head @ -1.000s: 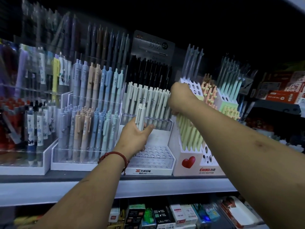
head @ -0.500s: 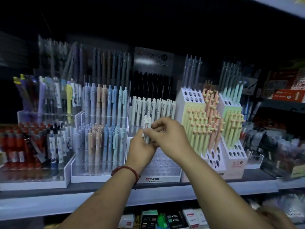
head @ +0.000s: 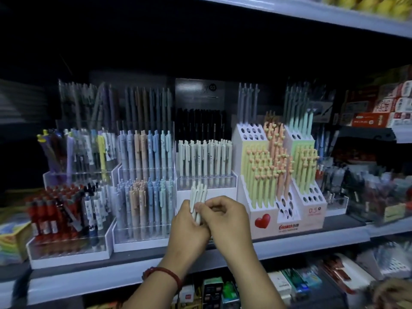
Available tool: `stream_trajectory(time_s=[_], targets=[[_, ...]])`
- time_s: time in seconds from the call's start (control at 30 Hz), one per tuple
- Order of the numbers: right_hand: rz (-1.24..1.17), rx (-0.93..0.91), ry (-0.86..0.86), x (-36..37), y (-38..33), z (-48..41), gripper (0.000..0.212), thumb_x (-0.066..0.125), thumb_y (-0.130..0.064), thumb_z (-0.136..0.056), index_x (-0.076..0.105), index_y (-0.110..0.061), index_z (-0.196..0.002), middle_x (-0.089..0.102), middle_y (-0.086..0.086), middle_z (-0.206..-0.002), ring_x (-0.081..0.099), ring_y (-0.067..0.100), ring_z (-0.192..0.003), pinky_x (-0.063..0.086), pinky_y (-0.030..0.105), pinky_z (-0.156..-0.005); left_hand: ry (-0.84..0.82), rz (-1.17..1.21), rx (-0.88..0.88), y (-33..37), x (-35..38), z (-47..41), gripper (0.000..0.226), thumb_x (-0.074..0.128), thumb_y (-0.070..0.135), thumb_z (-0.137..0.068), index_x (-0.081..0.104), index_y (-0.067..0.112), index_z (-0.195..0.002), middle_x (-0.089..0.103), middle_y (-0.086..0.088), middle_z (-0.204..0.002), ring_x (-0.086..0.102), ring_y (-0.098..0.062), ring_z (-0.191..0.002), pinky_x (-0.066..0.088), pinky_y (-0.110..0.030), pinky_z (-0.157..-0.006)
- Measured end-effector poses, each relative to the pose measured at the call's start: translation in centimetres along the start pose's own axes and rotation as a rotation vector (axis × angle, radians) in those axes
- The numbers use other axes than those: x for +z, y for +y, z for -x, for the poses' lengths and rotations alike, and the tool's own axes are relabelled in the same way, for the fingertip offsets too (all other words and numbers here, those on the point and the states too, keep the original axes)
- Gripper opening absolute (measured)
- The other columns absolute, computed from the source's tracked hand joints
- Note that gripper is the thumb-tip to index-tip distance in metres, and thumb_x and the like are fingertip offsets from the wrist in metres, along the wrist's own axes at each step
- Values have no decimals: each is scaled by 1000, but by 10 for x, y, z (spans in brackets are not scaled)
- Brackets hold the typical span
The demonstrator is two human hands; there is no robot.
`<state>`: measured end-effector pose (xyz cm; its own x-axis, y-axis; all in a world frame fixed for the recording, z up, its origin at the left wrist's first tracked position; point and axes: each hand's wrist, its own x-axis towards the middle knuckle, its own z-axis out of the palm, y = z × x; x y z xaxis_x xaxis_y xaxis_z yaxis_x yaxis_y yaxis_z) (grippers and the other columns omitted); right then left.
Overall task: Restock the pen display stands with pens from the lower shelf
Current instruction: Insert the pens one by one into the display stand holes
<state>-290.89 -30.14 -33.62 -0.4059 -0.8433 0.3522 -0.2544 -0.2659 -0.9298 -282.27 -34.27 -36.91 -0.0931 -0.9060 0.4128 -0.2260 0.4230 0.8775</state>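
Head view: a person stands at a dim shop shelf, both hands raised in front of a row of pen stands. The left hand, a red cord bracelet at its wrist, is curled shut around a small bunch of pale pens, held upright with their clip ends sticking up above the fist. The right hand meets it from the right, thumb and fingertips pinched on one of the pens in the bunch. The bunch hangs just in front of the white tiered stand at the middle of the shelf, whose upper tier holds a row of matching pale pens. To the left along the shelf are a clear stand of blue and peach pens and, near the left end, a clear stand of red-capped pens. To the right is a white stand with a red heart on its front, filled with yellow, orange and green pens. Boxes fill the lower shelf under the front edge
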Motion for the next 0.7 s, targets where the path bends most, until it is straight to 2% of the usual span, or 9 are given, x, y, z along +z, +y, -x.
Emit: stream_trajectory(time_s=[0.07,0.13,0.2,0.27,0.4,0.57,0.63,0.7], targets=[[-23,15,9,0,2,13,14,82,-24,-83,71,-19,-78,74,0,-75,72,14,-75,60,43,-80,-7,-3,-6,3,-3,11,16,67,8,-89,57,19,-94,70,0,-78,66,-9,-66,55,-35,-61],[-31,30,1,-3,4,25,13,84,-22,-83,71,-18,-82,75,-1,-78,72,12,-76,61,36,-79,-5,5,1,5,-5,20,21,69,13,-90,54,28,-92,69,5,-78,66,-10,-71,56,-32,-61],[-52,50,-15,-5,5,36,14,84,-17,-82,71,-17,-86,76,-1,-80,72,9,-76,59,26,-75,-11,14,22,4,-8,28,11,65,22,-87,59,25,-96,72,4,-84,70,-11,-80,60,-31,-71],[-88,64,-11,-7,6,47,13,84,-14,-83,71,-15,-87,76,-1,-78,73,7,-74,57,21,-71,-28,-12,17,2,-11,35,12,63,23,-87,60,22,-99,74,4,-89,71,-7,-82,61,-32,-75],[-149,82,24,-6,9,64,9,82,-11,-85,73,-14,-85,77,-3,-75,73,8,-71,57,23,-69,-47,-23,-1,0,-14,47,13,66,12,-91,59,19,-100,74,4,-88,70,-5,-79,59,-23,-69],[-204,112,38,-3,14,75,5,79,-12,-87,74,-12,-88,78,-1,-78,75,11,-75,59,31,-77,-81,-6,-49,-2,-20,59,20,66,12,-89,60,21,-106,75,2,-91,73,-12,-84,62,-36,-76],[-236,122,60,-2,14,79,6,79,-13,-87,74,-13,-87,77,-3,-76,73,8,-72,57,27,-72,-70,-31,-52,-4,-23,63,16,65,14,-91,59,22,-103,74,3,-89,71,-8,-81,60,-30,-71],[-286,142,99,-3,14,80,7,79,-14,-87,72,-13,-87,74,-2,-70,69,7,-65,54,24,-66,-38,-50,-50,-3,-26,68,12,68,18,-91,60,23,-97,71,5,-84,66,2,-72,52,-17,-60]])
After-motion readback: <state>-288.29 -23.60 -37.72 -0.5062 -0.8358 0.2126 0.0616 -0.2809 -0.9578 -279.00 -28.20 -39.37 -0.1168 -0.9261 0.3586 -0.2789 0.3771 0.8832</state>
